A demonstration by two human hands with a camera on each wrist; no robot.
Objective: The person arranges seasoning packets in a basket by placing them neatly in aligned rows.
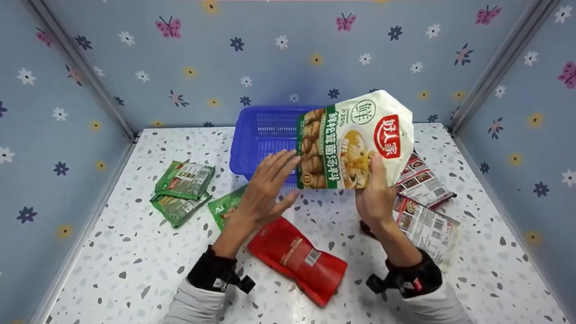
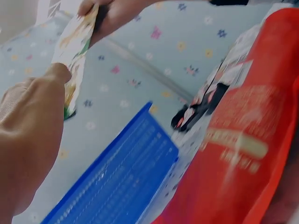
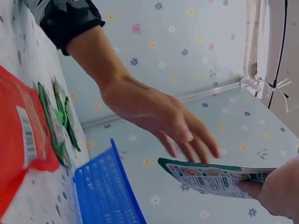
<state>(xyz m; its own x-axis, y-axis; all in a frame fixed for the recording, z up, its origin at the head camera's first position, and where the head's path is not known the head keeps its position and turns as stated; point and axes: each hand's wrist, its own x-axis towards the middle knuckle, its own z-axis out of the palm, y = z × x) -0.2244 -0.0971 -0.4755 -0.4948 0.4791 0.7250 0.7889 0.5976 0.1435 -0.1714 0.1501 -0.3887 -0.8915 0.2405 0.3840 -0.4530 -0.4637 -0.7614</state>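
Observation:
A white and green soup-seasoning packet (image 1: 355,130) with pictures of mushrooms is held up over the blue basket. My right hand (image 1: 377,200) grips its lower right part, with the thumb across the printed front. My left hand (image 1: 263,191) is beside the packet's left edge, its fingers extended. In the right wrist view, the left hand (image 3: 154,109) reaches just above the packet's (image 3: 210,179) green edge without gripping it. The blue plastic basket (image 1: 238,150) stands at the back, partly hidden by the packet.
A red pouch (image 1: 292,256) lies in front, partly over a green packet (image 1: 227,204). Two green packets (image 1: 186,180) overlap at left. At right, several white and red packets (image 1: 429,231) lie beneath my right forearm. Patterned wall panels (image 1: 288,58) enclose the table.

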